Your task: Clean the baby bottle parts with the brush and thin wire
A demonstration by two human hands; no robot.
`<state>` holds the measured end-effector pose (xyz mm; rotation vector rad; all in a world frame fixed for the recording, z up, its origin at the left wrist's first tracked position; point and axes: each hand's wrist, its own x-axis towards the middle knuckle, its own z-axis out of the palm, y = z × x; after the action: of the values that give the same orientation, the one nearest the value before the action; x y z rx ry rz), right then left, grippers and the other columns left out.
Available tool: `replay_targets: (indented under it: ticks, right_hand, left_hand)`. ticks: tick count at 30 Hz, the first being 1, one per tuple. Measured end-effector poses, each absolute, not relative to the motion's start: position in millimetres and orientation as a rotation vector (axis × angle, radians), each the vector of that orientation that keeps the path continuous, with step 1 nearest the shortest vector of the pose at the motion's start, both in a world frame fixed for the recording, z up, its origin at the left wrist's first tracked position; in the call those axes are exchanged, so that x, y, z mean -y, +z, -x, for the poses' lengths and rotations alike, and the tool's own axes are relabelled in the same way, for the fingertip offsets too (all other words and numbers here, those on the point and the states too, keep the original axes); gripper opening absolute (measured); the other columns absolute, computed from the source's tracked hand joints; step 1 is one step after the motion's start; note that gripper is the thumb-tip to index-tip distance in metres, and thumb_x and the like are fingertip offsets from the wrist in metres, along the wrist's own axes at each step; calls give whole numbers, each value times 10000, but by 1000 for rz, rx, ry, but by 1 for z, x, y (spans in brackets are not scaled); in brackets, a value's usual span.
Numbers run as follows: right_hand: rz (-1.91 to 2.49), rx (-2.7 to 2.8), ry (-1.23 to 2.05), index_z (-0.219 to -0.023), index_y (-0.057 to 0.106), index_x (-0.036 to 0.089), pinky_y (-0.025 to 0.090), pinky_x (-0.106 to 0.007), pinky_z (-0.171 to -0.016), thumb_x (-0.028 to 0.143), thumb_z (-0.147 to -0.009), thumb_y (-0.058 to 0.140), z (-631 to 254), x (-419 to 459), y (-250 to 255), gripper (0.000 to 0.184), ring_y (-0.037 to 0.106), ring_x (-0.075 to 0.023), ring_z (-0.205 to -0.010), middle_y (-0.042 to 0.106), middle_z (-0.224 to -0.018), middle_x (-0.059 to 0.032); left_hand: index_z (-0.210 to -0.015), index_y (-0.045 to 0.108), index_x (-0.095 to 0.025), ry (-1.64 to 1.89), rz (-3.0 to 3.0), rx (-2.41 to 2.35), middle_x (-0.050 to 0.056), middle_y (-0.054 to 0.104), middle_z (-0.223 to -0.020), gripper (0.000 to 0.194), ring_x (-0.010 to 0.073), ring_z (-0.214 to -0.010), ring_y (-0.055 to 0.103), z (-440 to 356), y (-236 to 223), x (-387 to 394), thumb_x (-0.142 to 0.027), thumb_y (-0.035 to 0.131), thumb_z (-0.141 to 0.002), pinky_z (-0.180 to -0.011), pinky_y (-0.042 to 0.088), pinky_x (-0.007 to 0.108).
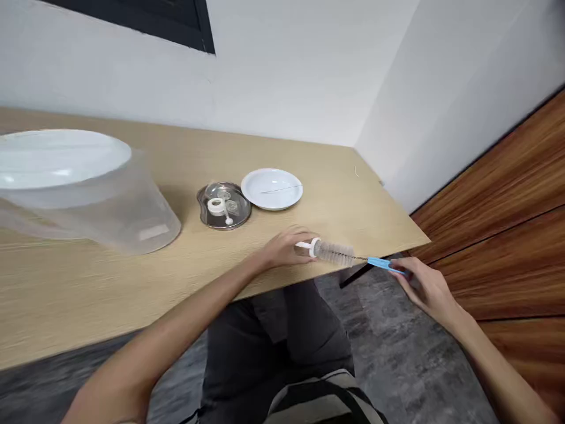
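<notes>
My left hand (pixel 289 247), near the table's front edge, has its fingers closed around a white baby bottle part (pixel 313 247) with a ring at its right end. Part of it is hidden by the fingers. My right hand (pixel 426 288), out past the table edge, pinches the blue handle of a bottle brush (pixel 338 254). The brush lies nearly level, its pale bristles pointing left with the tip at the white ring. How far the tip reaches inside cannot be made out. Beyond my left hand, a small metal tray (pixel 212 219) holds a white collar (pixel 216 205), clear pieces and a white straw-like piece (pixel 228 218).
A white dish (pixel 253 197) with a thin wire-like brush (pixel 280 189) in it touches the tray's right side. On the left stands a large translucent tub (pixel 150 221) with a white top. Wooden panels (pixel 498 247) rise beyond the table's right end.
</notes>
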<state>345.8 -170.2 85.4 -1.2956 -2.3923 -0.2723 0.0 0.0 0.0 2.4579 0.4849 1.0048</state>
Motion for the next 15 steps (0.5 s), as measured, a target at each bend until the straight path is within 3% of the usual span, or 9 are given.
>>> replay_targets:
  ticks: [15]
  right_hand:
    - [1339, 2339, -254, -1231, 557, 199, 545, -234, -634, 195, -970, 602, -347, 171, 79, 265, 727, -147, -744, 749, -1018, -67]
  left_hand:
    - [-1197, 664, -184, 951, -2494, -466, 107, 719, -1147, 441, 238, -1047, 656, 1, 2, -1, -433, 731, -839, -909, 508, 365]
